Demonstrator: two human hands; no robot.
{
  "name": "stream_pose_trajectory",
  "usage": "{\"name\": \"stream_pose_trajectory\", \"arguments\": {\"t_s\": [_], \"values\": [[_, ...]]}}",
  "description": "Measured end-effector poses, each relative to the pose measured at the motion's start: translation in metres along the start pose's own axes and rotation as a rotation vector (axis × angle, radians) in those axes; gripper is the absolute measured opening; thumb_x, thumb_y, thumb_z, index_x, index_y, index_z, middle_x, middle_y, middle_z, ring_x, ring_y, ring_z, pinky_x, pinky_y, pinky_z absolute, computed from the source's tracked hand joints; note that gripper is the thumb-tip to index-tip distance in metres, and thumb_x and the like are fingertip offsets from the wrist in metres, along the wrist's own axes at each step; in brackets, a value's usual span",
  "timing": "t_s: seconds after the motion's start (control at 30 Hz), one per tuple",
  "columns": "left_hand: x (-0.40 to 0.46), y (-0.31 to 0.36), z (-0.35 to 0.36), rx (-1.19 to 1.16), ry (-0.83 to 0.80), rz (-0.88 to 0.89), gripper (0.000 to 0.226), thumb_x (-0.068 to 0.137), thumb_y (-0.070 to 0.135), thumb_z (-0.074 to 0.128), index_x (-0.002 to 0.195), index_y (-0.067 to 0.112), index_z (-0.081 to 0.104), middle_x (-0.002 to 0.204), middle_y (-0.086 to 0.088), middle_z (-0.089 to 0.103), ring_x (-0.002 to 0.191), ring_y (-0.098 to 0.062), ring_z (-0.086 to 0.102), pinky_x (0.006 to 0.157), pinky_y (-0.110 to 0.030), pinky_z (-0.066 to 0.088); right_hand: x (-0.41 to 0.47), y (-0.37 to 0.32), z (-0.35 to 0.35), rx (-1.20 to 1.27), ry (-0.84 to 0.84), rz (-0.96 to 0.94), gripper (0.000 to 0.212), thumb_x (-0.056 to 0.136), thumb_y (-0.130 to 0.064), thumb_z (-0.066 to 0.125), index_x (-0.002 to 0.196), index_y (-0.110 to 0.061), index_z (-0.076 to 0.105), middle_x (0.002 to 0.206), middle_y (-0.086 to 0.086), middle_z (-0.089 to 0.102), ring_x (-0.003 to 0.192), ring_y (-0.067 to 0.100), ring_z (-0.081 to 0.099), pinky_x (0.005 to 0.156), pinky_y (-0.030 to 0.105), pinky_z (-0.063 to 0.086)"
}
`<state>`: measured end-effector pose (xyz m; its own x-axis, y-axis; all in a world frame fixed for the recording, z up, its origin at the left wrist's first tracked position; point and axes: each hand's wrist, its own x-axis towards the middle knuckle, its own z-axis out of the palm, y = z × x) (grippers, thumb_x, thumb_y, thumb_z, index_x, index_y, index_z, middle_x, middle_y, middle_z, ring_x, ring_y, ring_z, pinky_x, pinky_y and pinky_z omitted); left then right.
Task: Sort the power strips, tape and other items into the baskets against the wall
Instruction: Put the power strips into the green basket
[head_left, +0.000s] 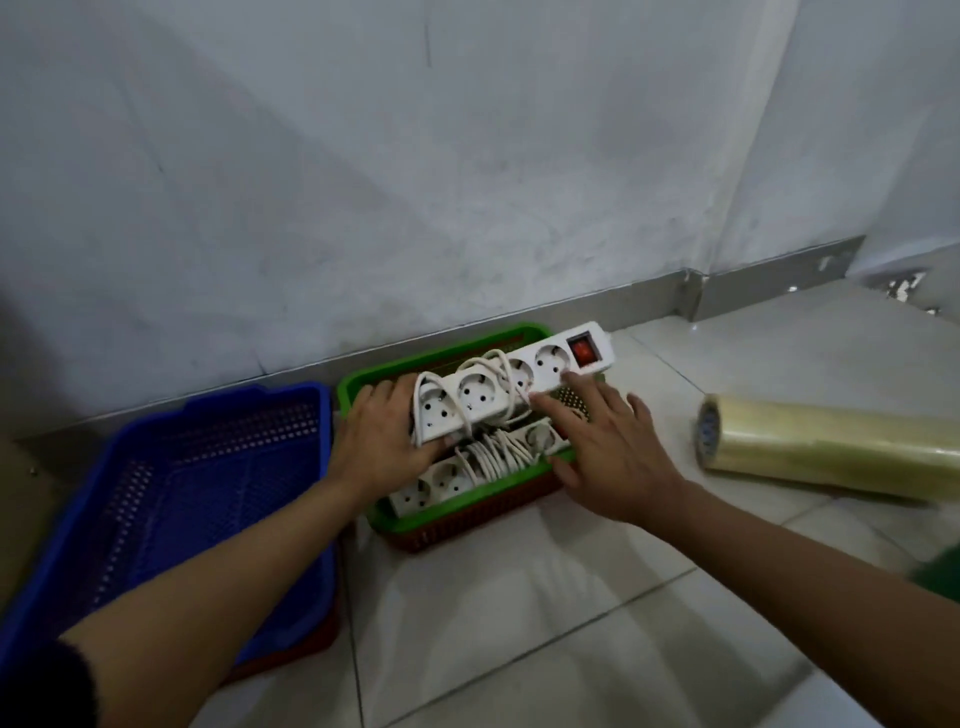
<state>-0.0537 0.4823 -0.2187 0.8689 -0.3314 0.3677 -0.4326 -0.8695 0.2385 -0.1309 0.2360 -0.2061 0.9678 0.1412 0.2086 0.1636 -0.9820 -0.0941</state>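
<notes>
Against the wall, a power strip (511, 387) is being settled into the green basket (441, 364), over a second strip (441, 480). The left hand (384, 436) is clasped on its near end; the right hand (605, 452), fingers spread, holds nothing and touches its side. The tape (826, 447), on the floor, probably follows, with the blue basket (171, 499) unfilled.

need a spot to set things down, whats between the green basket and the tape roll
In the head view, only bare floor tile separates the green basket from the tape roll; the right hand hovers over the basket's edge.
</notes>
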Motion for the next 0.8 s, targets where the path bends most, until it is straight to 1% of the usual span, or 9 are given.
{"name": "stream_pose_trajectory", "arguments": {"t_s": [0.07,0.13,0.2,0.27,0.4,0.57,0.63,0.7,0.8], "values": [[0.012,-0.013,0.012,0.054,-0.019,-0.041,0.076,0.069,0.069,0.053,0.129,0.022,0.047,0.11,-0.005,0.06,0.1,-0.027,0.051,0.084,-0.039,0.044,0.014,-0.003,0.022,0.025,-0.108,0.049,0.065,0.089,-0.05,0.045,0.146,-0.04,0.017,0.159,0.006,0.014,0.144,0.028,0.018,0.113,0.061,0.015],[0.022,-0.025,0.027,0.088,-0.044,-0.085,0.074,0.071,0.062,0.062,0.13,0.022,0.046,0.11,-0.008,0.06,0.1,-0.028,0.05,0.085,-0.039,0.043,0.02,0.0,0.046,0.044,-0.216,0.091,0.056,0.091,-0.057,0.03,0.145,-0.043,0.019,0.157,0.004,0.02,0.143,0.026,0.021,0.112,0.064,0.01],[0.032,-0.034,0.037,0.14,-0.047,-0.088,0.074,0.07,0.061,0.064,0.131,0.023,0.047,0.111,-0.009,0.062,0.102,-0.03,0.052,0.087,-0.04,0.044,0.016,0.003,0.064,0.036,-0.209,0.113,0.057,0.089,-0.062,0.012,0.14,-0.044,0.028,0.149,-0.002,0.037,0.138,0.022,0.03,0.11,0.063,0.008],[0.046,-0.04,0.039,0.155,-0.036,-0.109,0.075,0.07,0.059,0.067,0.131,0.021,0.048,0.115,-0.013,0.061,0.105,-0.034,0.052,0.088,-0.041,0.042,0.011,0.005,0.072,0.016,-0.146,0.106,0.065,0.084,-0.064,0.001,0.136,-0.044,0.034,0.14,-0.008,0.045,0.134,0.018,0.034,0.109,0.061,0.008],[0.069,-0.047,0.042,0.128,-0.074,-0.166,0.075,0.07,0.062,0.066,0.131,0.021,0.049,0.122,-0.014,0.059,0.114,-0.036,0.049,0.092,-0.043,0.044,0.014,0.007,0.075,0.031,-0.145,0.094,0.065,0.083,-0.064,0.0,0.134,-0.045,0.034,0.137,-0.008,0.046,0.132,0.019,0.035,0.108,0.061,0.007],[0.074,-0.054,0.049,0.233,-0.196,-0.334,0.08,0.074,0.068,0.056,0.139,0.027,0.036,0.138,-0.019,0.042,0.126,-0.04,0.035,0.104,-0.05,0.032,0.016,0.008,0.074,0.018,-0.203,0.085,0.067,0.082,-0.063,-0.003,0.135,-0.044,0.031,0.136,-0.004,0.046,0.131,0.024,0.037,0.107,0.064,0.008],[0.076,-0.055,0.043,0.164,-0.289,-0.299,0.077,0.074,0.066,0.058,0.137,0.024,0.043,0.135,-0.016,0.051,0.123,-0.037,0.044,0.101,-0.044,0.038,0.016,0.008,0.073,0.024,-0.211,0.091,0.068,0.081,-0.064,-0.005,0.136,-0.044,0.03,0.137,-0.004,0.045,0.131,0.024,0.036,0.107,0.064,0.008],[0.072,-0.049,0.034,-0.007,-0.416,-0.27,0.065,0.077,0.055,0.065,0.131,0.021,0.052,0.132,-0.011,0.058,0.118,-0.032,0.053,0.095,-0.035,0.043,0.016,0.007,0.072,0.034,-0.212,0.093,0.072,0.078,-0.064,-0.007,0.136,-0.043,0.031,0.137,-0.003,0.045,0.132,0.025,0.036,0.108,0.065,0.007],[0.065,-0.039,0.022,-0.001,-0.513,-0.172,0.065,0.078,0.052,0.066,0.131,0.018,0.052,0.129,-0.01,0.058,0.113,-0.029,0.055,0.094,-0.036,0.046,0.015,0.005,0.066,0.024,-0.268,0.101,0.073,0.078,-0.065,-0.007,0.138,-0.042,0.029,0.14,-0.001,0.043,0.134,0.026,0.033,0.108,0.065,0.006]]}}
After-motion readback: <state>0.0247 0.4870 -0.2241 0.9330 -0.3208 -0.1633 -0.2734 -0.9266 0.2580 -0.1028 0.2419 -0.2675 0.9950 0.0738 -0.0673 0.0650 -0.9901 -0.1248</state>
